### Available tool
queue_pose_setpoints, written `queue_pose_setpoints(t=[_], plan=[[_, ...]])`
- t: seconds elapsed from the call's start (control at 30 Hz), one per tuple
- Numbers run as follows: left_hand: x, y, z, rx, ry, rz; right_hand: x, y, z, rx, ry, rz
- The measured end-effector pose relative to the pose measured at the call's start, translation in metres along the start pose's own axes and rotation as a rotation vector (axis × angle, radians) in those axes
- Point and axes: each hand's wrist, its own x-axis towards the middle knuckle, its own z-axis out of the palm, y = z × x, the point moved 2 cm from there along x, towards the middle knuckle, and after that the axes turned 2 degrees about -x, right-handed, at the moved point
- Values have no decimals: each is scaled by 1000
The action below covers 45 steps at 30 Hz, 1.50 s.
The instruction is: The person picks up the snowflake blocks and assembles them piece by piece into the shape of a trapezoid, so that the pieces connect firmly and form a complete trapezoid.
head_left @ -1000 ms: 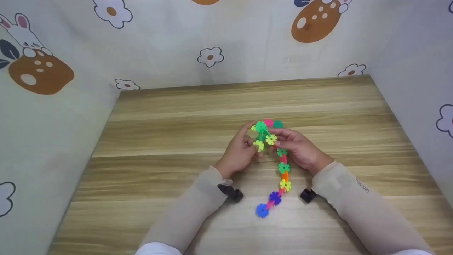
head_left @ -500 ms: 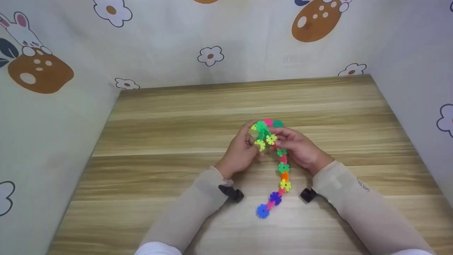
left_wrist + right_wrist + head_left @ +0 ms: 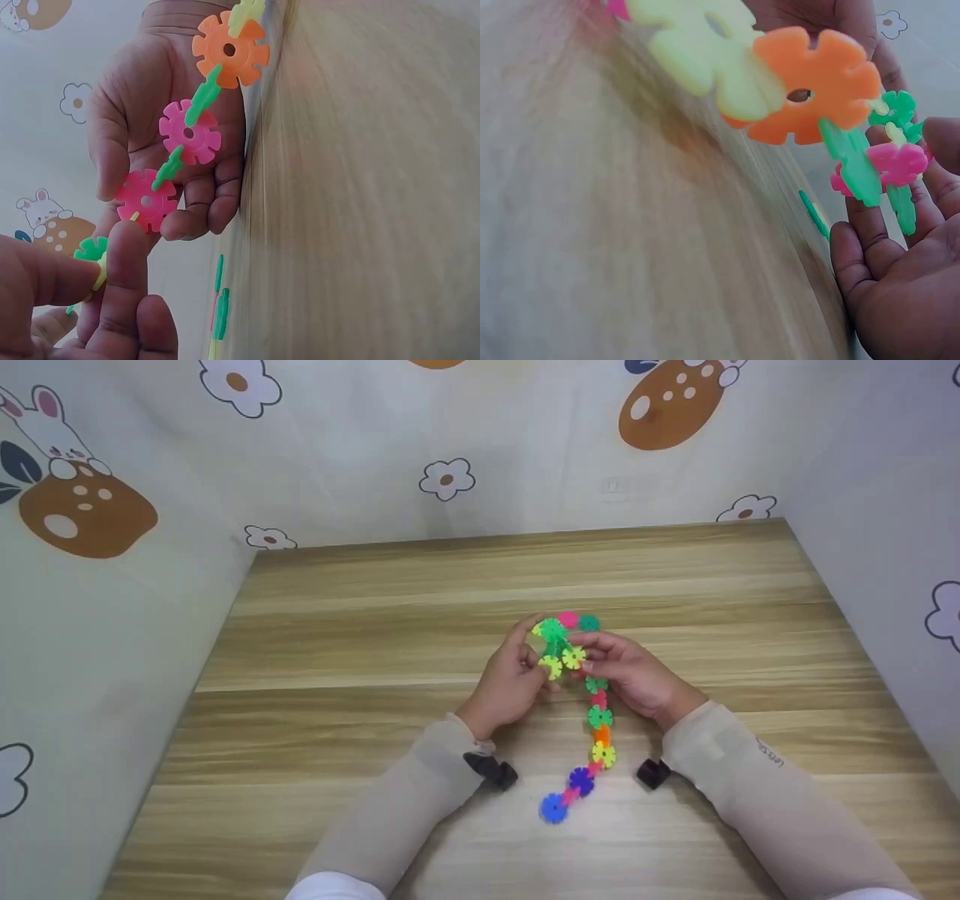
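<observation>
A chain of bright plastic snowflake discs, slotted edge to edge, runs between both hands. In the head view my left hand pinches a yellow disc near the upper cluster. My right hand holds the chain close by, at another yellow disc. In the left wrist view its thumb and finger are at a pink disc. Green discs lie between the hands. The tail trails toward me, ending in a blue disc. Fingers partly hide the joints.
The wood-grain table spreads round the hands, against a patterned wall at the back and walls at both sides. Black wrist camera mounts hang near the chain's tail. Beyond the hands are a pink disc and a teal disc.
Both hands keep nearly the same place and grip. The yellow disc by the right hand has dipped slightly, and the tail of the chain has shifted a little left and toward me.
</observation>
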Motion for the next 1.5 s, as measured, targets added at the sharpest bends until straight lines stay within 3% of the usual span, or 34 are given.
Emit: queue_pose_setpoints(t=[0.33, 0.8, 1.5], plan=[[-1, 2, 0, -93, 12, -13, -1, 0, -2, -69, -23, 11], [0, 2, 1, -52, -5, 45, -3, -2, -1, -79, -31, 30], [-3, 3, 1, -43, 40, 44, -2, -4, 3, -106, -23, -12]])
